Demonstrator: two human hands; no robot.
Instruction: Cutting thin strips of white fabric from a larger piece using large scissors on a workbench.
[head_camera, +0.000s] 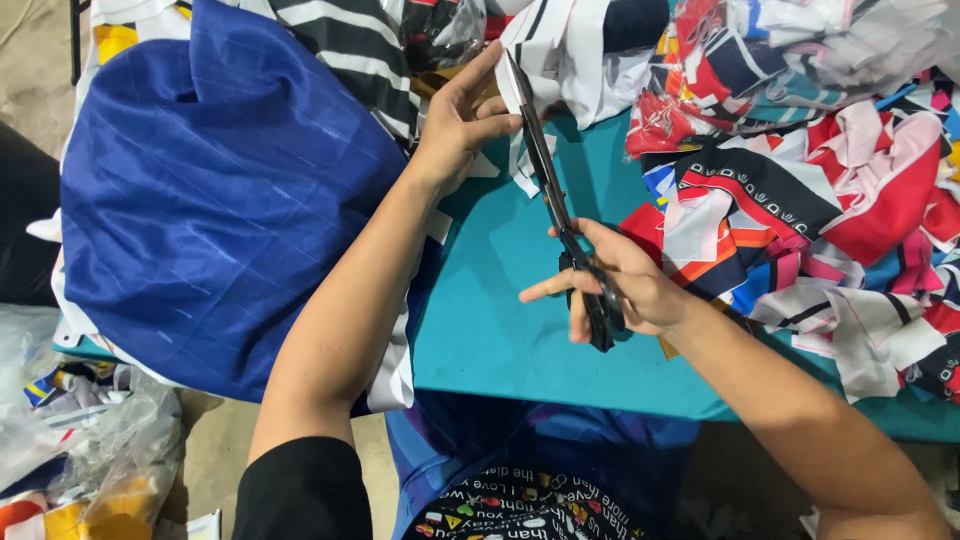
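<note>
- Right hand (625, 288): fingers through the handles of black scissors (560, 215), index finger stretched out; blades point up and away over the teal table (500, 320).
- Left hand (462, 118): pinches a white striped cloth piece (545, 60) just beside the blade tips.
- Blue cloth (215, 200): large folded stack, left of the arms.
- Scrap pile (810, 170): red, white, black and pink offcuts, right of the scissors.
- Plastic bags (70, 440): lower left, on the floor.
</note>
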